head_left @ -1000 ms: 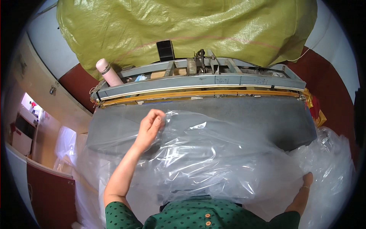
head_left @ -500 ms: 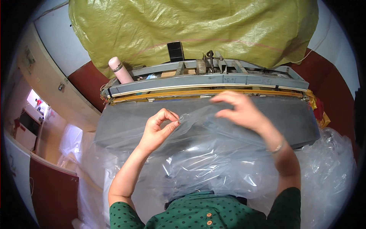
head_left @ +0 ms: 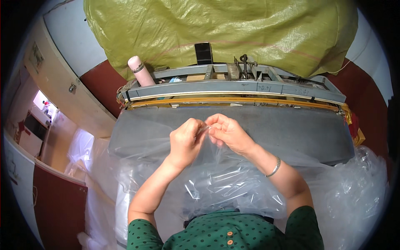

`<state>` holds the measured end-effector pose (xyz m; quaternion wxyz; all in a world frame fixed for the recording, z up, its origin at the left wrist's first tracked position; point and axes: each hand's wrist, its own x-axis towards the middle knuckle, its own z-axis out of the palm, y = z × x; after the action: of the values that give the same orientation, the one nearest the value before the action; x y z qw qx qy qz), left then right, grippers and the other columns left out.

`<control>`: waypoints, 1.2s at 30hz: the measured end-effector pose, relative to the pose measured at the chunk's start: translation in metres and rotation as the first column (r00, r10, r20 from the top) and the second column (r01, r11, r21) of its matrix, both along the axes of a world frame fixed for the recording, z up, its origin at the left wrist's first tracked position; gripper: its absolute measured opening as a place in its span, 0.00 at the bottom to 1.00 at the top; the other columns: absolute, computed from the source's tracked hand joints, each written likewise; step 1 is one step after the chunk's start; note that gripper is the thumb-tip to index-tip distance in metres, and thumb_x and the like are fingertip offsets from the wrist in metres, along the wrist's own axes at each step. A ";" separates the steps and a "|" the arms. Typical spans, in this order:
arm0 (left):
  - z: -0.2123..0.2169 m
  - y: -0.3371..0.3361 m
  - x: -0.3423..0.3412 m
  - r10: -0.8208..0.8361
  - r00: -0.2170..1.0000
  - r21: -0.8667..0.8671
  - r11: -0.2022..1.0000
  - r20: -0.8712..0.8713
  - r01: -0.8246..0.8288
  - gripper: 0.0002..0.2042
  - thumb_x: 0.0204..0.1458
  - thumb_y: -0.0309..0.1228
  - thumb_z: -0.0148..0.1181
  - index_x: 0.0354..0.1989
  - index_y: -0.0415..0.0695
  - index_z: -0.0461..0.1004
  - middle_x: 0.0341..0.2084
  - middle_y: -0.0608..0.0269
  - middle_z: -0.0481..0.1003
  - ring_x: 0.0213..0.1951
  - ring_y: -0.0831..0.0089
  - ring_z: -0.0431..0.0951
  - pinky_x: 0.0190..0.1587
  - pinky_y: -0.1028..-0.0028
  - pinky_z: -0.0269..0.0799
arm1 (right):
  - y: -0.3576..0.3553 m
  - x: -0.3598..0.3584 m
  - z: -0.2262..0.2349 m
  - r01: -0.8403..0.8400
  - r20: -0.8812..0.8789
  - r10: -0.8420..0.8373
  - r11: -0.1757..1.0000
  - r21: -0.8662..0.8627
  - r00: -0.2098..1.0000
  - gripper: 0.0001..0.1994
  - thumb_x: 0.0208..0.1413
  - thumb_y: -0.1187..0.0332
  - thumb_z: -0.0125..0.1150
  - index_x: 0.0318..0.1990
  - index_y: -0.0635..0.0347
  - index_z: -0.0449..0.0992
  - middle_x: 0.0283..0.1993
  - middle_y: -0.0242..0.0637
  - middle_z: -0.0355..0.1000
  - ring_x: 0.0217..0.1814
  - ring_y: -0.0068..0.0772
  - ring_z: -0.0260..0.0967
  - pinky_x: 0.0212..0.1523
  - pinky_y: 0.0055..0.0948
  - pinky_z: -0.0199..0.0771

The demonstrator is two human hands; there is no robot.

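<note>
Both hands meet over a dark grey work surface (head_left: 283,129), pinching the edge of a thin clear plastic film (head_left: 233,183). My left hand (head_left: 186,139) is closed, its thumb and fingers gathered on the film. Close against it, my right hand (head_left: 227,132) grips the same edge between thumb and fingertips, with a bangle on the wrist. From the hands the film hangs down toward me and spreads in shiny folds over the near side of the surface and my lap. The exact bit between the fingertips is too small to make out.
A grey metal frame (head_left: 233,88) with a yellow strip (head_left: 233,100) runs behind the surface. On it stand a pink bottle (head_left: 141,71) and a dark phone (head_left: 203,53). A yellow-green woven sheet (head_left: 225,25) hangs behind. Crumpled film (head_left: 354,187) lies right; a door (head_left: 71,79) stands left.
My right hand has come down and left to join the left hand, closing on the film's edge. My left hand has shifted slightly right. The whole view has shifted a little.
</note>
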<state>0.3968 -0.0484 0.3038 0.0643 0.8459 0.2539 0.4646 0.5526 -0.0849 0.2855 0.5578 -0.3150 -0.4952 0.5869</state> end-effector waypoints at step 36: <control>0.005 0.075 -0.017 -0.252 0.887 -0.785 0.595 -0.388 -0.174 0.16 0.46 0.30 0.60 0.43 0.37 0.70 0.40 0.57 0.73 0.43 0.72 0.73 0.44 0.73 0.68 | -0.220 0.499 -0.124 0.630 0.600 -0.233 -0.081 0.772 -0.765 0.16 0.57 0.58 0.41 0.31 0.59 0.72 0.32 0.47 0.72 0.36 0.51 0.69 0.36 0.46 0.67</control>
<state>0.3798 0.0265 0.3087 0.3861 0.8151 0.4236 0.0839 1.0514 -0.3051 0.1610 0.2363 -0.8974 -0.1662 -0.3336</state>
